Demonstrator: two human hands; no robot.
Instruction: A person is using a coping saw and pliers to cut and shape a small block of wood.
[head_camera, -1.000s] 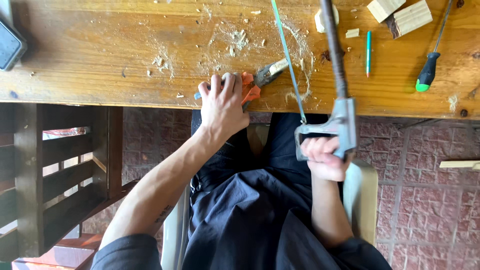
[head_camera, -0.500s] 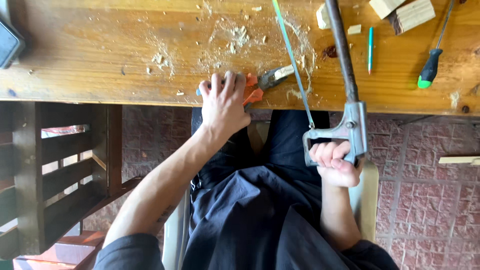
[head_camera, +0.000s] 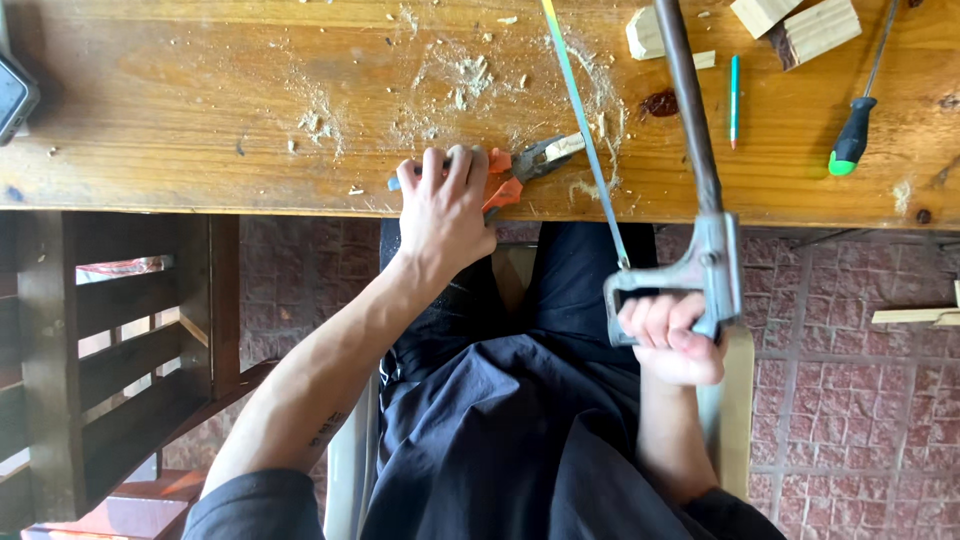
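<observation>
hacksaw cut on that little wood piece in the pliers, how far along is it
Sawdust on the workbench shows cutting already done. In hand: the left hand presses orange-handled pliers that clamp a small wood piece; the right hand grips the hacksaw, blade beside the piece. The piece looks unsevered; cut depth is unclear.

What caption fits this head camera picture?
Left hand presses orange pliers gripping wood; right hand holds hacksaw.

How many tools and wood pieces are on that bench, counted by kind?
Hacksaw: 1
Pliers: 1
Screwdriver: 1
Pencil: 1
Wood blocks, top right: 3
Small wood piece in pliers: 1
Total: 8
</observation>
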